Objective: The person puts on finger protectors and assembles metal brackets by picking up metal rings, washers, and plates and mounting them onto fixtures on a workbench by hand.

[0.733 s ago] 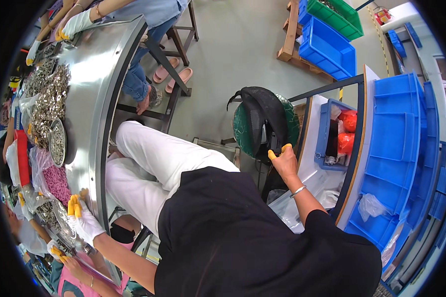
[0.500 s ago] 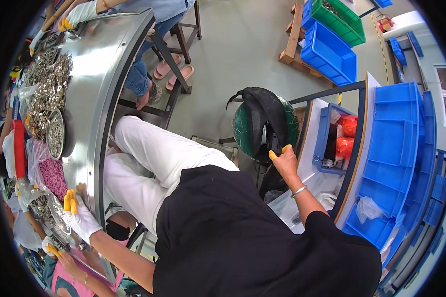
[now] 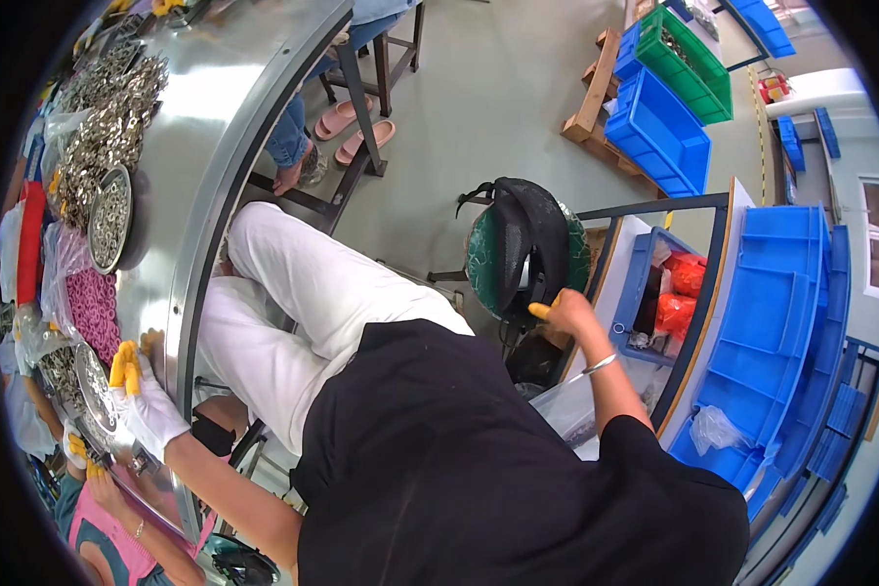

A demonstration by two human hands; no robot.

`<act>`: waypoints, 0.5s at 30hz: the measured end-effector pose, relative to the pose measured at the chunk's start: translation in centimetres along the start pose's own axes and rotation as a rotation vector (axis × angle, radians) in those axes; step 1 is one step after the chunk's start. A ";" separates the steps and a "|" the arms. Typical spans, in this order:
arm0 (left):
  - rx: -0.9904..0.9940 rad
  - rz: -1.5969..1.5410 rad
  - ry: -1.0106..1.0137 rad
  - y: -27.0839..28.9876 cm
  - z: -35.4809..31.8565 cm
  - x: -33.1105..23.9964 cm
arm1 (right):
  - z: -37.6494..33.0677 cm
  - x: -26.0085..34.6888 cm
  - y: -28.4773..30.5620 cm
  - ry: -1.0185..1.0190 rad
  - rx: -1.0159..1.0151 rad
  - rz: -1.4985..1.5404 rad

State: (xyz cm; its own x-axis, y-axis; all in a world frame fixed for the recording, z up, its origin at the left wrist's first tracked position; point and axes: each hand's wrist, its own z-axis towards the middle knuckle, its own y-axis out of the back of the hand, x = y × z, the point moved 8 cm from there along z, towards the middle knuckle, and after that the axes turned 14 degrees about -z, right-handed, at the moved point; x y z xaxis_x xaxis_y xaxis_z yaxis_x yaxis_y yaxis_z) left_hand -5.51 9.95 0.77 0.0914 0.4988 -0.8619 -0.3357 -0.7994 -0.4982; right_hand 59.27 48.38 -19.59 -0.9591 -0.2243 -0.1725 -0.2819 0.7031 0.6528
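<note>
My left hand [image 3: 142, 402], in a white glove with yellow fingertips, rests flat on the rim of the curved steel table [image 3: 215, 146]. It lies beside a round metal dish [image 3: 93, 386] and holds nothing. My right hand [image 3: 568, 313], bare with yellow finger covers and a bracelet, reaches back to the edge of a green stool [image 3: 481, 264] draped with a black bag [image 3: 529, 234]. Its fingers are curled, and whether they grip anything is hidden. My white trousers and black shirt fill the middle of the view.
Small metal parts, another dish [image 3: 110, 217] and a bag of pink pieces [image 3: 93, 308] lie on the table. A blue bin [image 3: 640, 283] holding red bags [image 3: 679, 293] sits on a cart beside stacked blue trays [image 3: 781, 322]. Other people sit at the table; one wears pink sandals [image 3: 347, 132].
My right hand has slid a little from the stool's rim toward the blue bin and its fingers have curled. My left hand stays on the table rim.
</note>
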 end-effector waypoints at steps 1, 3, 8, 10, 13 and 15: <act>0.015 0.021 -0.015 -2.5 -0.2 0.1 | 1.1 0.3 1.4 0.050 0.041 -0.033; -0.171 0.284 0.042 -7.8 -3.6 0.0 | 1.1 3.2 6.9 0.141 -0.035 0.094; -0.114 1.105 -0.285 -10.7 -5.5 -1.1 | -9.2 21.7 22.7 0.821 -0.345 0.543; -0.077 1.095 -0.317 -13.7 -7.1 -0.3 | -13.8 28.6 25.6 1.043 -0.345 0.644; 0.096 1.189 -0.532 -16.5 -9.6 -0.4 | -23.9 38.7 27.2 1.492 -0.402 0.450; 0.064 1.325 -0.629 -17.5 -11.4 -1.5 | -28.1 43.7 27.1 1.715 -0.409 0.363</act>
State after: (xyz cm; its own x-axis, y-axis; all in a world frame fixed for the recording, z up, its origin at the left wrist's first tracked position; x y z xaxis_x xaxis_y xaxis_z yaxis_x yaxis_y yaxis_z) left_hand 10.94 19.41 9.72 -0.7188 -0.4979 -0.4853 0.1115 -0.7715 0.6263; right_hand 10.43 38.69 11.26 0.2012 -0.6758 0.7090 0.1929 0.7370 0.6478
